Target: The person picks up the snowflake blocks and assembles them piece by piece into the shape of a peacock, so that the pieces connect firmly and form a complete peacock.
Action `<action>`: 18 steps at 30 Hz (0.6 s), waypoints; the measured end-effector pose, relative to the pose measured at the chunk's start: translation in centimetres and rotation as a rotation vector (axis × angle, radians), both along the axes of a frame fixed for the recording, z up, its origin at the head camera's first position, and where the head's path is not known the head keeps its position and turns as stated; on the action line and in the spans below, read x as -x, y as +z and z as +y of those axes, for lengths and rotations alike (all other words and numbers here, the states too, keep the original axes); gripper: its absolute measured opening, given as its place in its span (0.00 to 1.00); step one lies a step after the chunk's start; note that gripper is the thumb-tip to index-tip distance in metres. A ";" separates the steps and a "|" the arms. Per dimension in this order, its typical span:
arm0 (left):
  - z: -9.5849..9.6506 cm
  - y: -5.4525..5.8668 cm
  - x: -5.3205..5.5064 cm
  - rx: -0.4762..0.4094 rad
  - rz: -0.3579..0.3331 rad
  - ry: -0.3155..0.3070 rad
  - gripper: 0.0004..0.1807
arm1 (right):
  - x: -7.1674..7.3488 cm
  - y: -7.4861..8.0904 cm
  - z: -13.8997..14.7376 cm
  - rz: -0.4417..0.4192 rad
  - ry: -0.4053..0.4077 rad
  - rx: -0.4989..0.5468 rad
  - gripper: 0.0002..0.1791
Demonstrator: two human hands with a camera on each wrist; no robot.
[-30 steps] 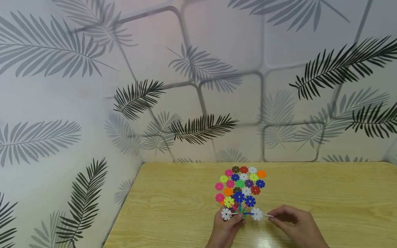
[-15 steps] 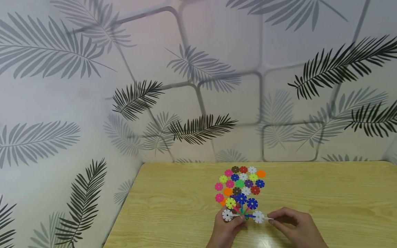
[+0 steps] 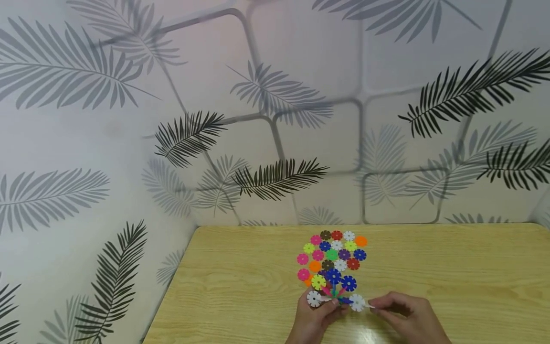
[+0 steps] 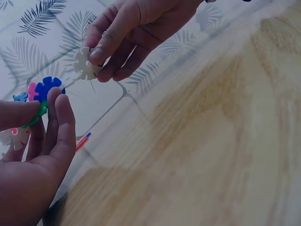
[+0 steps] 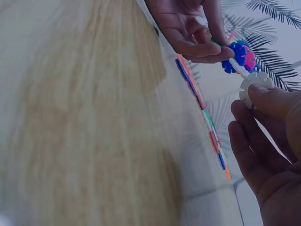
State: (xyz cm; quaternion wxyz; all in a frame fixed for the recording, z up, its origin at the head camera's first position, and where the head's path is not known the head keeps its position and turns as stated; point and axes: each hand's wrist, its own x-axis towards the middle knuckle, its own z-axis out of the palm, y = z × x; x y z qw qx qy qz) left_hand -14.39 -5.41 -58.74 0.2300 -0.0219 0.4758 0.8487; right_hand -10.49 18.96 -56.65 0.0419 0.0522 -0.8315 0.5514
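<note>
Between the thumb and fingers of my left hand (image 3: pixel 312 317) is the green middle disc (image 4: pixel 41 112) of a joined cluster of slotted plastic discs. A yellow disc (image 3: pixel 318 282), blue discs (image 3: pixel 348 283) and white discs (image 3: pixel 314 298) radiate from it, with pink discs partly hidden. At the cluster's right end stands a white disc (image 3: pixel 357 302). My right hand (image 3: pixel 410 315) pinches another white disc (image 5: pixel 256 89), edge-on in the head view, which meets that end disc. Whether their slots are fully engaged, I cannot tell. My left fingers cover part of the cluster's underside.
Loose slotted discs (image 3: pixel 332 254) in many colours lie flat in a group on the wooden table (image 3: pixel 232 277), just beyond the cluster. A wall with a leaf pattern (image 3: pixel 275 143) rises behind the table's back edge.
The cluster has tilted and its right end has dropped slightly. My right hand has moved a little down and left, still pinching the white disc. The loose discs stay put.
</note>
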 end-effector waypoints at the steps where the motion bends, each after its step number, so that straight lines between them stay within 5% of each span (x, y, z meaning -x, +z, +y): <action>1: 0.0 0.0 0.0 0.001 -0.006 -0.006 0.30 | 0.0 0.0 0.0 -0.012 -0.001 0.005 0.11; 9: -0.1 -0.1 0.0 -0.001 0.004 -0.035 0.32 | -0.4 -0.3 -0.2 0.108 -0.007 0.026 0.14; 18: 0.0 -0.1 0.0 -0.012 0.000 -0.049 0.31 | 0.0 -0.6 0.5 0.188 0.083 0.036 0.13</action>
